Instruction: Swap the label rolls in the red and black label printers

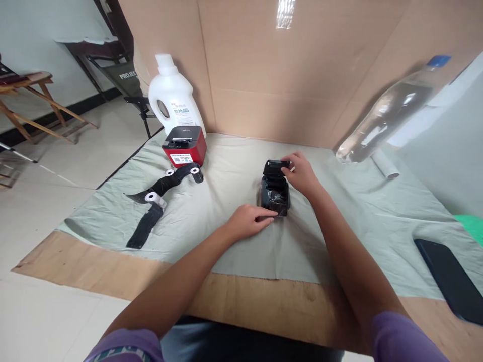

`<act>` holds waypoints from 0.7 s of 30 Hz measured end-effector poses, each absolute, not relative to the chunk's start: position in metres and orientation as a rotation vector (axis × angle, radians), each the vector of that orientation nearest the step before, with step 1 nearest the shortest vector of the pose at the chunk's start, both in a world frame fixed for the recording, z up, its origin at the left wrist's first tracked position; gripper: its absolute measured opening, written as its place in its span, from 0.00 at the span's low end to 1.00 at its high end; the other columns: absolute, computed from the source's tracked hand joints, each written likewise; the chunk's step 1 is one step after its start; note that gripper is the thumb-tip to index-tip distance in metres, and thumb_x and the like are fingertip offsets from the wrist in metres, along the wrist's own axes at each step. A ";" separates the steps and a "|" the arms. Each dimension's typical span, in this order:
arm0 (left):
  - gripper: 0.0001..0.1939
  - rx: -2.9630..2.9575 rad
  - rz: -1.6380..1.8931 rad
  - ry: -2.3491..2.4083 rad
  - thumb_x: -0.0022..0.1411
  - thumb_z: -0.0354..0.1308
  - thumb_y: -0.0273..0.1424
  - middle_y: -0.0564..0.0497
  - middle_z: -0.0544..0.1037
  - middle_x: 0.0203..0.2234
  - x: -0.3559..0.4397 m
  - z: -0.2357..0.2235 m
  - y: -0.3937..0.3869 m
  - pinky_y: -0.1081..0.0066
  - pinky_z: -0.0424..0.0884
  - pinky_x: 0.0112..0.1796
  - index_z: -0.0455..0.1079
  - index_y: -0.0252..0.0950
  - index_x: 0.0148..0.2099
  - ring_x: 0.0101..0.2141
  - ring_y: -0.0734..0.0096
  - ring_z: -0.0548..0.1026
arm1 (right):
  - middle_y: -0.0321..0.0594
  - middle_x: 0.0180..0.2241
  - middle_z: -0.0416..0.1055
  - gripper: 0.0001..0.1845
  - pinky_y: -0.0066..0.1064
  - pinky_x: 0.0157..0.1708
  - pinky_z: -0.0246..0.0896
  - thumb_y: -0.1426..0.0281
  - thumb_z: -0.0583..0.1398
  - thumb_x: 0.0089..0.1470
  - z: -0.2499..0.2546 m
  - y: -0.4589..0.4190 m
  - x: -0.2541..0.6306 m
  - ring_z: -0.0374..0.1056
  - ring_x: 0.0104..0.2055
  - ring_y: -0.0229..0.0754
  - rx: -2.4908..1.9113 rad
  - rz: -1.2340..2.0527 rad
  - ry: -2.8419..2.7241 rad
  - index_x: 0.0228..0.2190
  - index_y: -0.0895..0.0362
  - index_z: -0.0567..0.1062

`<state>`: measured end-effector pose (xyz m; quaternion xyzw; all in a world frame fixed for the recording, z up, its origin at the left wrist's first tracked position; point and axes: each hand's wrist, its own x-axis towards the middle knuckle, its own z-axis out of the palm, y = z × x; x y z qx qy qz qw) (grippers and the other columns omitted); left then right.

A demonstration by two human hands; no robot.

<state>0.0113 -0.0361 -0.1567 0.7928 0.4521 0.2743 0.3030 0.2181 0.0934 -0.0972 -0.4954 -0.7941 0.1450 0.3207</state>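
Observation:
In the middle of the cloth stands a small black portable printer with its lid raised. A dark, shiny strip lies in its open compartment and reaches the front edge. My right hand pinches the right side of the lid between thumb and fingers. At the printer's front, my left hand has its index finger stretched out to the strip's front end, thumb a little apart below. Whether that fingertip presses on the strip or only rests beside it is hard to see.
Left on the cloth are a red-and-black printer, white paper rolls and black strips. Behind stands a white detergent jug against cardboard. At right are a clear bottle, white tube and phone.

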 end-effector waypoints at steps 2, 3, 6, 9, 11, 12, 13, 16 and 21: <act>0.14 2.074 0.736 1.157 0.67 0.59 0.37 0.53 0.86 0.41 0.011 -0.158 -0.036 0.70 0.71 0.39 0.82 0.45 0.51 0.34 0.69 0.80 | 0.44 0.43 0.68 0.11 0.37 0.42 0.66 0.75 0.60 0.53 -0.088 0.088 0.222 0.67 0.35 0.41 -1.316 0.440 -2.169 0.40 0.57 0.75; 0.14 2.062 0.732 1.140 0.67 0.59 0.37 0.53 0.86 0.42 0.011 -0.158 -0.035 0.70 0.71 0.39 0.82 0.45 0.50 0.35 0.68 0.81 | 0.43 0.42 0.68 0.11 0.37 0.41 0.66 0.75 0.60 0.53 -0.083 0.085 0.224 0.67 0.34 0.41 -1.319 0.466 -2.228 0.40 0.56 0.75; 0.13 2.041 0.722 1.115 0.67 0.59 0.38 0.54 0.86 0.42 0.011 -0.157 -0.035 0.70 0.72 0.39 0.83 0.45 0.48 0.36 0.67 0.82 | 0.41 0.40 0.69 0.12 0.35 0.38 0.64 0.75 0.60 0.53 -0.072 0.077 0.227 0.66 0.34 0.41 -1.329 0.551 -2.442 0.40 0.54 0.76; 0.13 2.031 0.713 1.114 0.67 0.59 0.38 0.54 0.86 0.42 0.010 -0.155 -0.035 0.71 0.72 0.39 0.83 0.45 0.48 0.36 0.68 0.82 | 0.41 0.40 0.70 0.12 0.35 0.39 0.63 0.75 0.60 0.54 -0.070 0.073 0.228 0.67 0.36 0.43 -1.394 0.600 -2.547 0.41 0.54 0.77; 0.13 2.028 0.703 1.112 0.67 0.59 0.38 0.55 0.86 0.42 0.010 -0.155 -0.035 0.71 0.72 0.39 0.83 0.45 0.48 0.36 0.68 0.82 | 0.43 0.41 0.71 0.12 0.37 0.41 0.64 0.74 0.60 0.55 -0.072 0.074 0.228 0.68 0.36 0.43 -1.448 0.571 -2.520 0.42 0.54 0.77; 0.13 2.030 0.699 1.111 0.67 0.59 0.38 0.55 0.86 0.42 0.010 -0.155 -0.035 0.70 0.72 0.39 0.83 0.45 0.48 0.36 0.68 0.82 | 0.44 0.42 0.70 0.13 0.37 0.41 0.65 0.73 0.60 0.56 -0.074 0.074 0.228 0.68 0.36 0.43 -1.463 0.550 -2.499 0.43 0.54 0.77; 0.13 2.034 0.697 1.110 0.67 0.59 0.38 0.55 0.86 0.43 0.010 -0.155 -0.035 0.70 0.72 0.40 0.83 0.45 0.48 0.36 0.68 0.82 | 0.44 0.43 0.70 0.13 0.38 0.42 0.65 0.72 0.59 0.57 -0.075 0.075 0.228 0.68 0.36 0.43 -1.473 0.534 -2.481 0.44 0.54 0.77; 0.13 2.043 0.692 1.113 0.67 0.59 0.38 0.55 0.86 0.42 0.010 -0.155 -0.034 0.70 0.72 0.40 0.83 0.45 0.48 0.36 0.68 0.82 | 0.46 0.47 0.69 0.16 0.40 0.43 0.67 0.68 0.59 0.59 -0.081 0.077 0.228 0.69 0.37 0.44 -1.521 0.533 -2.430 0.49 0.54 0.75; 0.13 2.075 0.694 1.070 0.68 0.58 0.38 0.55 0.85 0.44 0.010 -0.157 -0.033 0.70 0.72 0.44 0.83 0.45 0.48 0.42 0.66 0.83 | 0.48 0.56 0.66 0.26 0.42 0.51 0.69 0.64 0.61 0.59 -0.082 0.085 0.228 0.73 0.45 0.47 -1.676 0.672 -2.431 0.59 0.51 0.71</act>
